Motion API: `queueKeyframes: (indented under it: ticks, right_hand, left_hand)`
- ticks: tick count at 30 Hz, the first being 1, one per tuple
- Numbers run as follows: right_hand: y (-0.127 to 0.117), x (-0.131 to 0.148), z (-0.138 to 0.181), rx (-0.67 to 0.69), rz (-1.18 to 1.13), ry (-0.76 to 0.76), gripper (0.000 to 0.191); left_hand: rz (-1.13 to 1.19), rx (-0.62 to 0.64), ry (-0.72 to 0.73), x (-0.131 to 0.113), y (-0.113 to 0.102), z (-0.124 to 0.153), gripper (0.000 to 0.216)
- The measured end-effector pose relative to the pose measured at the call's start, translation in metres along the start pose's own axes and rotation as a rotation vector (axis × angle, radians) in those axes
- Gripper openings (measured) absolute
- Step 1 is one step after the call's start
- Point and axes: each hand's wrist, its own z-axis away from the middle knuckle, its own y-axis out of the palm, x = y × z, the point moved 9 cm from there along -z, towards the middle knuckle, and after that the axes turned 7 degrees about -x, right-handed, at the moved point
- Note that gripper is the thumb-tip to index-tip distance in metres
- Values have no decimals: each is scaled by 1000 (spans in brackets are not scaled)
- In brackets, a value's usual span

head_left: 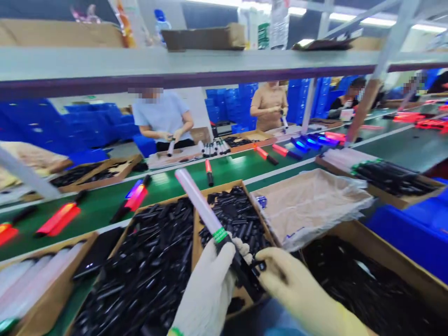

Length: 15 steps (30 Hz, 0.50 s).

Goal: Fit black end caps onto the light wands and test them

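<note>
Both my hands wear pale gloves. My left hand (210, 284) is wrapped round a light stick (205, 210) with a white frosted tube, a green band and a black handle; the tube points up and away to the left. My right hand (297, 289) pinches the bottom end of the black handle, with a small black part between its fingertips. Under the hands stand cardboard boxes (196, 233) full of small black plastic parts.
A green conveyor belt (241, 168) carries lit red and blue sticks. A plastic-lined box (311, 200) stands to the right, and a box of white tubes (31, 284) at the left. Other workers stand across the belt. A shelf (175, 65) runs overhead.
</note>
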Motion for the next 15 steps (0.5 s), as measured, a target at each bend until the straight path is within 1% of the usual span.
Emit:
queueKeyframes:
  ticks: [2,4,6,8,9,10,11,12,13,14,15]
  right_hand:
    - [-4,0,5,14,211,-84,28]
    - [-17,-7,6,-24,305,-98,17]
    - [-40,-18,3,-79,280,-62,9]
    - [-77,-29,-3,-153,211,-12,9]
    - [-103,-33,-7,-203,200,1,13]
    - [-135,-34,-12,-265,220,0,19]
    - [-173,-34,-17,-344,282,-6,25]
    - [-217,-31,-22,-448,365,-25,31]
    - [-265,-28,-26,-569,498,-31,36]
    - [-316,-27,-28,-720,663,23,37]
    - [-364,-28,-32,-816,734,87,38]
  left_hand:
    - [-17,7,-27,14,20,-5,31]
    - [-20,32,-63,29,43,-7,36]
    - [-60,92,-72,38,64,-10,40]
    - [-143,155,-81,44,78,-13,49]
    - [-193,163,-93,47,81,-16,55]
    - [-233,155,-105,48,80,-19,61]
    - [-253,137,-114,48,78,-23,68]
    - [-258,110,-124,48,75,-26,75]
    - [-253,83,-135,47,72,-29,82]
    - [-241,65,-141,47,70,-32,88]
    - [-224,55,-149,47,69,-34,95]
